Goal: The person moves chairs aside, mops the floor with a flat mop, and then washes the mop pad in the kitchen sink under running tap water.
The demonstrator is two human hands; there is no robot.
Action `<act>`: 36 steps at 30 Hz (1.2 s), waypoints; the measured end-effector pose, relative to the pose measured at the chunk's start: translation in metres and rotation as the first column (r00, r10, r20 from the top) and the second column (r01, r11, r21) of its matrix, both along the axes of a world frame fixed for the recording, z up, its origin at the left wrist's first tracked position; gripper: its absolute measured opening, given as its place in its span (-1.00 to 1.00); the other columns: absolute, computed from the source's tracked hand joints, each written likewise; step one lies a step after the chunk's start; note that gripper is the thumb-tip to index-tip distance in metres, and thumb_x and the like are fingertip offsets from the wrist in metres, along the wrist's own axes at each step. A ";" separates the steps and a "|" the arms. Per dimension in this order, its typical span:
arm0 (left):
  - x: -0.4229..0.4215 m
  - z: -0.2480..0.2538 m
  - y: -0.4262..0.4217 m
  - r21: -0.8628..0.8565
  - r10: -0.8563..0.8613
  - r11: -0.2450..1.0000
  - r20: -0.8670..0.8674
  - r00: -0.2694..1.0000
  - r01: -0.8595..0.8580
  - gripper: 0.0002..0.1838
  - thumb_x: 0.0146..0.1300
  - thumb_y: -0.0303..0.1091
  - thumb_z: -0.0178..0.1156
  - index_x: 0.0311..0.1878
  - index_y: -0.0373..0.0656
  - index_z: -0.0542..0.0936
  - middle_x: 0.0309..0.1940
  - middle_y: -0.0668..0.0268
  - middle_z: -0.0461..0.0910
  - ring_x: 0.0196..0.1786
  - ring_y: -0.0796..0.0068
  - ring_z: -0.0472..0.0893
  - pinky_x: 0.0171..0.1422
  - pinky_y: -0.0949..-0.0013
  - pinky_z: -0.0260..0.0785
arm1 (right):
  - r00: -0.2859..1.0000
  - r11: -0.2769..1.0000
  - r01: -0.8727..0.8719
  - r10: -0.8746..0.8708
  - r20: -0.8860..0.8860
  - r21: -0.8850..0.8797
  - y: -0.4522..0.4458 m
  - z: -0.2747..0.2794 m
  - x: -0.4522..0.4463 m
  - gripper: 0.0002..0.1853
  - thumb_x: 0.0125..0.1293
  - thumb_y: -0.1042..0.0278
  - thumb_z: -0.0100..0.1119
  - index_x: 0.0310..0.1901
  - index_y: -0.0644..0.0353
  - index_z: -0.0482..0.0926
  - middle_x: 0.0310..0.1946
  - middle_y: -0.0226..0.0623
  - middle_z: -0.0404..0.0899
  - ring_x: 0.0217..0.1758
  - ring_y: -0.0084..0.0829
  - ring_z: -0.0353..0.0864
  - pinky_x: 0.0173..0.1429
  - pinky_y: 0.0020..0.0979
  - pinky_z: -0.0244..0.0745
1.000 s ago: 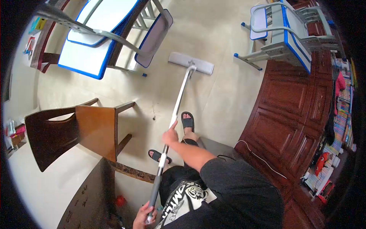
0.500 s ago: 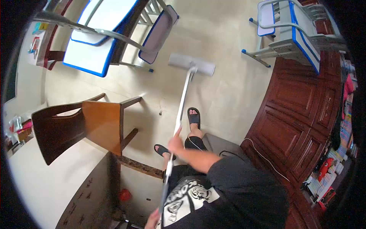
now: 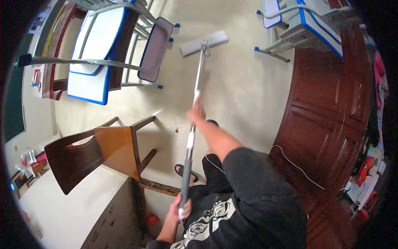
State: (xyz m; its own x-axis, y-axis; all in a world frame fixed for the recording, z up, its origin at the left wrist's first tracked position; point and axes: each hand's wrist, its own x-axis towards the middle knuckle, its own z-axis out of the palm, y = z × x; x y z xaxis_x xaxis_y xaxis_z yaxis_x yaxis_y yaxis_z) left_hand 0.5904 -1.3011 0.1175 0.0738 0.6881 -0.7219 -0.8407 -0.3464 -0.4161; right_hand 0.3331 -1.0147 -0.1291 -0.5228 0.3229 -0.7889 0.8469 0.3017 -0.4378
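Observation:
A flat mop [image 3: 200, 74] stretches forward from my body, its wide pale head [image 3: 213, 40] lying on the tiled floor. My right hand [image 3: 196, 114] is wrapped round the middle of the pole, with the arm reaching out. Lower down, my left hand [image 3: 180, 208] grips the pole near its grey end, close to my shirt. A small dark speck [image 3: 177, 130] lies on the floor left of the pole. One sandalled foot [image 3: 186, 172] shows beside the handle; the other is mostly hidden behind my right forearm.
A wooden chair [image 3: 116, 147] stands at the left by a white table [image 3: 62, 199]. Blue-edged school desks and chairs [image 3: 155, 50] are at upper left, another desk set [image 3: 286, 29] at upper right. Dark red cabinets [image 3: 315, 95] line the right side, with a white cable [image 3: 294, 166] along them.
The mop head has gone forward and turned, its right end now farther away. Both hands have moved forward with the pole, and the view has shifted a little.

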 end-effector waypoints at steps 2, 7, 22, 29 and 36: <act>-0.031 -0.044 0.053 0.142 0.058 0.989 -0.046 0.997 -0.051 -0.41 0.39 0.30 -0.06 -0.37 -0.12 0.37 -0.64 0.35 0.29 -0.76 0.50 0.26 -0.74 0.42 0.08 | 0.997 0.960 -0.029 0.048 -0.062 0.280 0.046 -0.028 -0.033 0.04 0.22 0.28 0.17 0.54 0.09 -0.39 0.25 0.18 0.39 0.17 0.07 0.54 0.16 -0.04 0.51; -0.036 -0.043 0.069 -0.048 -0.111 0.993 -0.137 0.984 0.105 -0.69 0.48 0.07 -0.01 0.12 0.17 0.34 -0.54 0.32 0.35 -0.74 0.48 0.30 -0.73 0.39 0.18 | 0.998 0.957 -0.051 0.040 0.043 0.286 0.073 -0.032 -0.017 -0.01 0.27 0.21 0.12 0.53 0.16 -0.37 0.23 0.21 0.40 0.18 0.05 0.54 0.20 -0.03 0.49; 0.175 0.225 -0.346 -0.687 -0.914 0.357 -0.119 0.387 0.633 -0.39 0.43 -0.27 0.15 0.49 -0.11 0.24 -0.34 0.38 0.53 -0.46 0.60 0.50 -0.32 0.43 0.48 | 0.960 0.987 0.086 -0.045 0.276 -0.138 -0.386 0.062 0.347 0.14 0.17 0.31 0.14 0.42 0.47 -0.61 0.11 0.35 0.47 0.16 0.09 0.56 0.31 -0.19 0.41; 0.169 0.159 -0.321 -0.830 -0.890 0.405 -0.261 0.374 0.384 -0.35 0.43 -0.25 0.15 0.52 -0.02 0.19 -0.45 0.41 0.48 -0.52 0.64 0.41 -0.43 0.47 0.36 | 0.990 0.989 0.143 -0.143 -0.011 0.022 -0.364 -0.002 0.273 0.01 0.15 0.37 0.08 0.46 0.48 -0.39 0.06 0.35 0.50 0.07 0.10 0.60 0.15 -0.13 0.55; 0.197 0.159 -0.277 -0.802 -0.814 0.528 -0.384 0.435 0.280 -0.36 0.47 -0.26 0.09 0.55 0.03 0.14 -0.37 0.42 0.49 -0.49 0.64 0.41 -0.39 0.47 0.37 | 0.976 0.979 -0.203 0.200 0.081 0.027 -0.327 0.034 0.247 -0.11 0.18 0.30 0.07 0.35 0.61 -0.22 -0.17 0.26 0.62 -0.14 0.04 0.69 0.00 -0.11 0.60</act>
State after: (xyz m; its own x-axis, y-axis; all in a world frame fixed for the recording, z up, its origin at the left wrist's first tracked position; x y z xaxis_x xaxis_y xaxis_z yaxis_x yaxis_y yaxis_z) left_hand 0.7875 -1.5778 0.2764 -0.3931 0.1290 -0.9104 -0.8189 0.4012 0.4104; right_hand 0.5806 -1.3414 -0.0949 -0.5176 0.2449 -0.8198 0.7981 0.4834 -0.3596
